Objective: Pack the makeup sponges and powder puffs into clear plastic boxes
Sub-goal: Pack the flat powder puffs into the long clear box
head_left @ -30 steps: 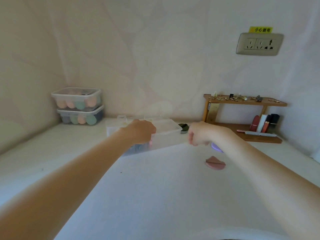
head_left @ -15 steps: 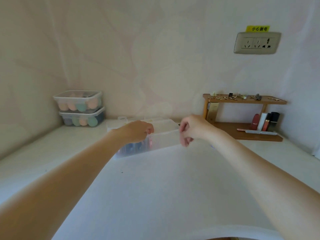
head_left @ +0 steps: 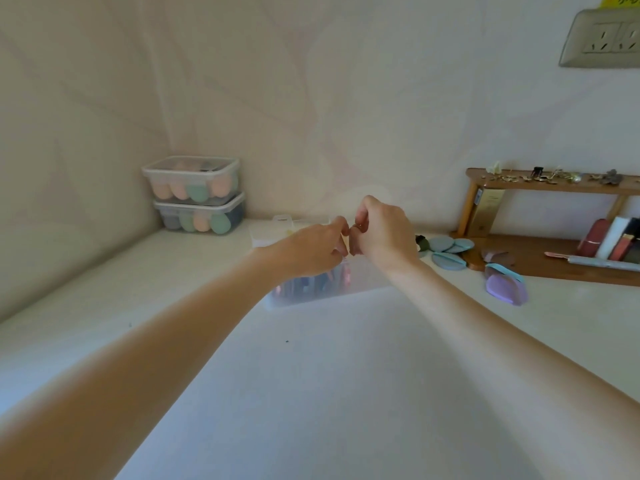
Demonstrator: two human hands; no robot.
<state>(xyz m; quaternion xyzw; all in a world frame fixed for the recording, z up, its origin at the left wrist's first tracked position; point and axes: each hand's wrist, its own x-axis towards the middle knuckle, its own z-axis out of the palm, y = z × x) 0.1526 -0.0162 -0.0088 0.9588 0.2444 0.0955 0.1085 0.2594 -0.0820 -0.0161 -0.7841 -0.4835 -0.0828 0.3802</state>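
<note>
While both arms reach out over the white worktop, the left hand and the right hand meet above a clear plastic box, fingertips curled towards one another and almost touching. Each grip looks closed in a pinch, though whether either has hold of the lid edge or anything else I cannot tell (the spot where they meet is small and blurred). Dark and pinkish shapes show through the left part of the box wall, probably puffs.

Right of the box, blue-grey powder puffs lie in a loose cluster on the worktop, and a lilac puff with a blue band lies apart from them, nearer the camera. Behind these stands a small wooden shelf with trinkets on top and lipsticks below.

Two lidded boxes sit stacked in the far left corner, filled with pastel makeup sponges. A wall socket is mounted at the upper right.
</note>
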